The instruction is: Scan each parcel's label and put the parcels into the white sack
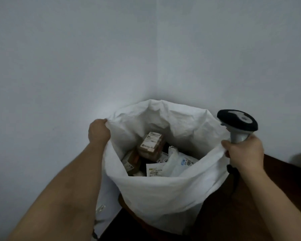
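Observation:
The white sack (162, 197) stands open in the corner, its mouth held wide. My left hand (99, 131) grips the sack's left rim. My right hand (244, 153) holds the grey and black barcode scanner (238, 124) by its handle and pinches the sack's right rim with the same fingers. Inside lie several parcels: a brown labelled box (150, 143) on top, another brown box (131, 163) to its left, and a white poly mailer (176, 162) with a label on the right.
Pale walls (76, 66) meet in a corner just behind the sack. A dark brown floor (276, 174) shows to the right and below. The scanner's dark cable (234, 181) hangs down beside the sack's right side.

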